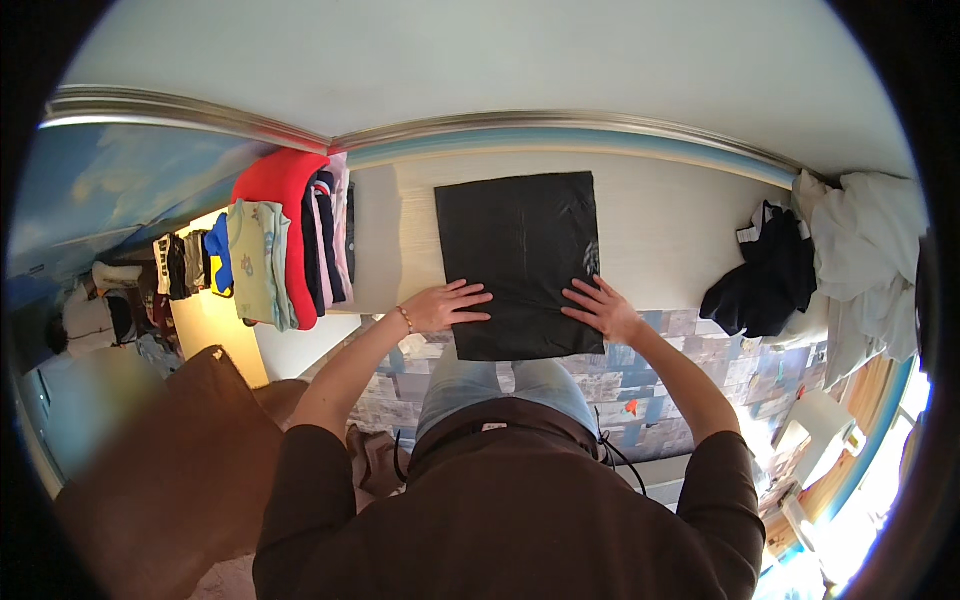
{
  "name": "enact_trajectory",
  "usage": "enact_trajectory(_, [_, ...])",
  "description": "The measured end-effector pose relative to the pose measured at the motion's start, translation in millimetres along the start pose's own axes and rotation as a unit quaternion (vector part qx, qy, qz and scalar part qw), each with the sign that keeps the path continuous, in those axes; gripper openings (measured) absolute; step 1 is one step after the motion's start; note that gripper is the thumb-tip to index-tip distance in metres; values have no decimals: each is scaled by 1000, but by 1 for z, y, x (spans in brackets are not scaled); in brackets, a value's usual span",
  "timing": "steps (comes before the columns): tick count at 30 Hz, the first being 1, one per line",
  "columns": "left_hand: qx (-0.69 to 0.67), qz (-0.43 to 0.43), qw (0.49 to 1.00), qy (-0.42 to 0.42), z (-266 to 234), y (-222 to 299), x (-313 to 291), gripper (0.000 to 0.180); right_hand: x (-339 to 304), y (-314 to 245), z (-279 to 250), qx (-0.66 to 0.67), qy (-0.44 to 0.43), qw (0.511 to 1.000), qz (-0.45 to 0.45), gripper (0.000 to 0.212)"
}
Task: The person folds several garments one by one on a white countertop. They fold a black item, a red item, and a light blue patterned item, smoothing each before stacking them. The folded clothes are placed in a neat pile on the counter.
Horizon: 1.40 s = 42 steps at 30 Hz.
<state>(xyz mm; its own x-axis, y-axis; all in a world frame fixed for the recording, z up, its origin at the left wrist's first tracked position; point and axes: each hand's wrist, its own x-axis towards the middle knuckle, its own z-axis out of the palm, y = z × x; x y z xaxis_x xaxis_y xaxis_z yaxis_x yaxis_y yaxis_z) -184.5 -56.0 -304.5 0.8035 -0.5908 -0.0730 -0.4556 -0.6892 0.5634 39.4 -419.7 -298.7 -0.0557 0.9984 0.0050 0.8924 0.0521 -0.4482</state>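
A flat, black rectangular piece [518, 235] with fine creases, fabric or thin plastic, lies on the pale tabletop [660, 225] straight ahead. Its near part reaches past the table's front edge toward my lap. My left hand [447, 306] rests on its left side with the fingers spread. Opposite, my right hand [606, 311] lies on the right side near a small pale print, fingers also spread. Neither hand is closed around anything.
Folded clothes [308, 245] are stacked at the table's left, red and light green among them. To the right lie a crumpled black garment [768, 270] and a heap of white cloth [865, 240]. A brown covering [185, 470] occupies the lower left.
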Motion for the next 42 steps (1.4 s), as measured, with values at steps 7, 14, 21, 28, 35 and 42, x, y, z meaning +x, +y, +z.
enact_trajectory(7, [-206,-225,937,168,14,20,15,48,12,-1,1,253,90,921,282,31])
enact_trajectory(14, [-430,-493,699,288,26,-35,28,69,72,44,-15,478,245,681,497,58])
enact_trajectory(21, [-459,-487,663,335,31,-41,37,72,57,30,8,349,232,758,499,37])
enact_trajectory(28, [-241,-452,767,387,10,-25,37,42,59,17,23,292,376,733,485,35])
enact_trajectory(35, [-94,-522,775,343,4,-24,46,39,62,15,18,169,301,749,566,49])
enact_trajectory(42, [2,-574,779,252,-32,-4,57,23,65,19,27,114,272,743,600,58])
